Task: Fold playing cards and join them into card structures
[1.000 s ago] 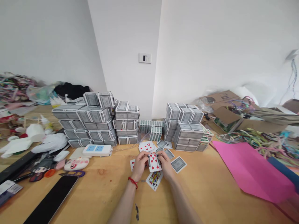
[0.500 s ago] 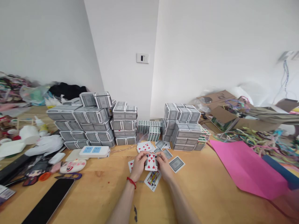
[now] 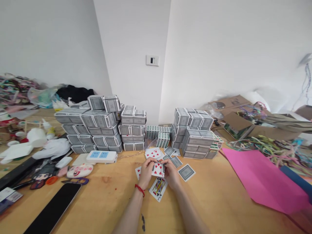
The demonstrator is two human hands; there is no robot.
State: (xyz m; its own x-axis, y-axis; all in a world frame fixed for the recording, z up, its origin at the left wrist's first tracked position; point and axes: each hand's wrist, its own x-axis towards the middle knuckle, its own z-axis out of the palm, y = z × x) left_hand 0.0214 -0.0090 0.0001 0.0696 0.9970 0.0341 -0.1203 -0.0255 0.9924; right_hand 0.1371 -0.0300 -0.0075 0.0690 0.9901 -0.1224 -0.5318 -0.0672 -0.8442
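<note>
Two forearms reach in from the near edge of the view, slanting toward each other, and the hands almost meet over the middle of the table (image 3: 104, 208). Left hand (image 3: 147, 170) and right hand (image 3: 171, 172) both grip a seven (image 3: 158, 171) of hearts, one at each side, fingers bent and fingertips gathered toward its far end. The seven is face up, between the hands. A red band (image 3: 139, 190) circles the left wrist.

Just nearer than the seven, a jack (image 3: 159, 188) lies face up on the table. Beyond the hands are red-pipped cards (image 3: 153, 152) and grey-backed cards (image 3: 176, 161); a single grey-backed card (image 3: 187, 172) lies right of the right hand. Along the back of the pale wooden table stand grey card blocks: a left stack (image 3: 101, 122), a middle stack (image 3: 133, 130) and a right stack (image 3: 197, 139), with green-patterned blocks (image 3: 162, 139) between the last two. On the left lie a power strip (image 3: 101, 156) and a phone (image 3: 53, 208); on the right, a pink sheet (image 3: 260, 177), with coloured strands (image 3: 258, 148) behind it. White walls (image 3: 209, 48) rise behind, one bearing a switch (image 3: 152, 60).

A red "7" marks the seven's near right corner; the jack shows "J". Print on a label (image 3: 11, 199) at far left is too small to read.
</note>
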